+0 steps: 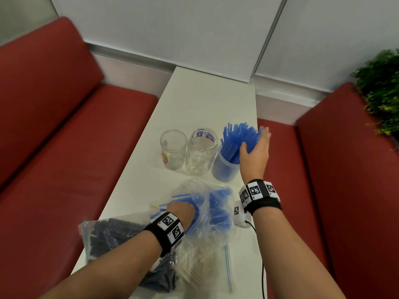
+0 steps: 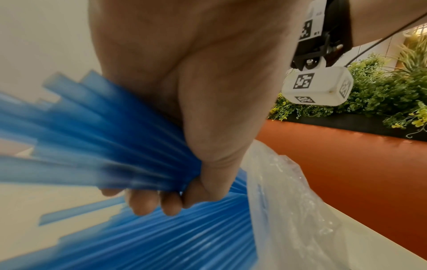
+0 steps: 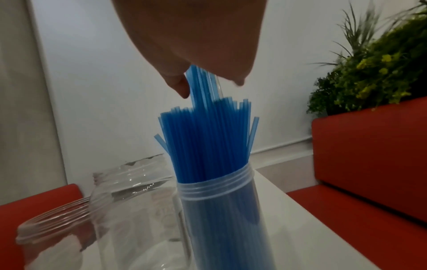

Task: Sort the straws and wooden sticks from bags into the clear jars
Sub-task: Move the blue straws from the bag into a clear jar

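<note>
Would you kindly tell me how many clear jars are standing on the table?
3: left jar empty, middle jar empty, right jar holding blue straws.

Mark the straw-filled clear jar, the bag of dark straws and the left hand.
Clear jar filled with blue straws (image 1: 224,169): head view, lower wall.
Clear plastic bag of dark straws (image 1: 112,236): head view, middle.
Left hand (image 2: 196,109): left wrist view, palm.

Left hand (image 2: 184,102) gripping blue straws (image 2: 97,146)
Fingers (image 2: 143,202) curl under the bundle beside a clear plastic bag (image 2: 289,210)
</note>
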Action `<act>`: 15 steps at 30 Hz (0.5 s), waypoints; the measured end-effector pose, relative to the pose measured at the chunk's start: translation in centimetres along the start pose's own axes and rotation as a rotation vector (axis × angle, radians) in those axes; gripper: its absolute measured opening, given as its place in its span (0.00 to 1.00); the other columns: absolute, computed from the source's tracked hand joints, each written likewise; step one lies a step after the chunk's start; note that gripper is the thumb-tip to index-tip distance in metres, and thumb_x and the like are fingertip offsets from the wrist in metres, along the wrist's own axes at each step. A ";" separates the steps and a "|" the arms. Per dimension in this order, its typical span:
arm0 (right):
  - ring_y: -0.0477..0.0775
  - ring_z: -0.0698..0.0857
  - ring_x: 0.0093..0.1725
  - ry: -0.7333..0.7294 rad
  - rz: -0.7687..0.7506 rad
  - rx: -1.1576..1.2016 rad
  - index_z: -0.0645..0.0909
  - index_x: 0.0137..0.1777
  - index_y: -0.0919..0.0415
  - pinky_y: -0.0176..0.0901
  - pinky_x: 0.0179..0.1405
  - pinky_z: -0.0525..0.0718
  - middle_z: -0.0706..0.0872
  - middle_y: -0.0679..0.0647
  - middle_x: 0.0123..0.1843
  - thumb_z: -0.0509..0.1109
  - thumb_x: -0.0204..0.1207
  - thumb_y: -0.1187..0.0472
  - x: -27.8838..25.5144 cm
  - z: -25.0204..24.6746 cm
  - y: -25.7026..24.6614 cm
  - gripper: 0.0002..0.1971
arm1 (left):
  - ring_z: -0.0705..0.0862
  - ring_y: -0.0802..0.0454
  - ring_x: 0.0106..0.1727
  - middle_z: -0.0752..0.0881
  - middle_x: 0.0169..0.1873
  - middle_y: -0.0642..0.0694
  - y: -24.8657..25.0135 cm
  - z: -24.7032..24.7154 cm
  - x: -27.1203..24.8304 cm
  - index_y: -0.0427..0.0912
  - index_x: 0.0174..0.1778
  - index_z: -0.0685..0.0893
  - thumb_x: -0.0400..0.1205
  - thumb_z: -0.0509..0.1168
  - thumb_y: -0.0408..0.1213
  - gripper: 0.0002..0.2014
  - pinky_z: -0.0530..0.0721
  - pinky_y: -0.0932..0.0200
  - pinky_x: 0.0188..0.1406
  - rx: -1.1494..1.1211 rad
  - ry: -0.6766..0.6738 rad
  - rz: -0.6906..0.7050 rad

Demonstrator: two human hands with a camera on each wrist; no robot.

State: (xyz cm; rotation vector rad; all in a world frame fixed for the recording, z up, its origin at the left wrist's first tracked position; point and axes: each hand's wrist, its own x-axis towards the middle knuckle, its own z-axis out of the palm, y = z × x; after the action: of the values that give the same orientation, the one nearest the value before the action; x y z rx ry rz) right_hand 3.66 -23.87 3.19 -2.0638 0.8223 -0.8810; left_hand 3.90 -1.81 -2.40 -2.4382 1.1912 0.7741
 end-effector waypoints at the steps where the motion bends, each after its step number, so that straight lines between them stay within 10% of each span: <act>1: 0.55 0.48 0.90 0.014 -0.048 -0.069 0.51 0.90 0.61 0.41 0.89 0.46 0.53 0.56 0.91 0.70 0.83 0.63 0.1 -0.2 -0.2 0.41 | 0.85 0.44 0.64 0.85 0.63 0.45 -0.1 0.0 -0.1 0.41 0.66 0.81 0.87 0.58 0.31 0.13 0.81 0.50 0.58 0.003 -0.005 0.001; 4: 0.60 0.40 0.90 0.066 -0.204 -0.330 0.41 0.90 0.62 0.56 0.88 0.38 0.43 0.58 0.92 0.67 0.84 0.52 1.0 -0.4 -1.0 0.45 | 0.84 0.46 0.65 0.85 0.64 0.47 -0.1 -0.4 -0.2 0.43 0.66 0.82 0.87 0.59 0.31 0.13 0.80 0.51 0.60 0.031 -0.025 -0.013; 8: 0.61 0.42 0.91 -0.309 -0.127 -0.681 0.51 0.90 0.65 0.62 0.89 0.40 0.46 0.59 0.92 0.51 0.92 0.46 0.9 0.3 -0.4 0.34 | 0.83 0.47 0.68 0.84 0.66 0.48 0.3 -1.2 -0.4 0.43 0.67 0.83 0.88 0.59 0.32 0.14 0.79 0.51 0.65 0.052 -0.018 -0.036; 15: 0.63 0.38 0.90 -0.404 -0.022 -0.620 0.42 0.90 0.64 0.63 0.88 0.38 0.42 0.58 0.92 0.52 0.90 0.40 0.1 -0.3 -0.2 0.39 | 0.83 0.48 0.67 0.85 0.65 0.49 -0.2 -2.4 -0.8 0.45 0.65 0.85 0.86 0.62 0.34 0.13 0.79 0.55 0.61 0.032 0.003 -0.060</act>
State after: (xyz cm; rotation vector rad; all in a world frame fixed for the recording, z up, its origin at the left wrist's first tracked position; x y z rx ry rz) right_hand 3.52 -23.95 3.47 -2.6631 0.9185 -0.1950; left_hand 4.47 -2.41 0.03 -2.4382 1.1172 0.7294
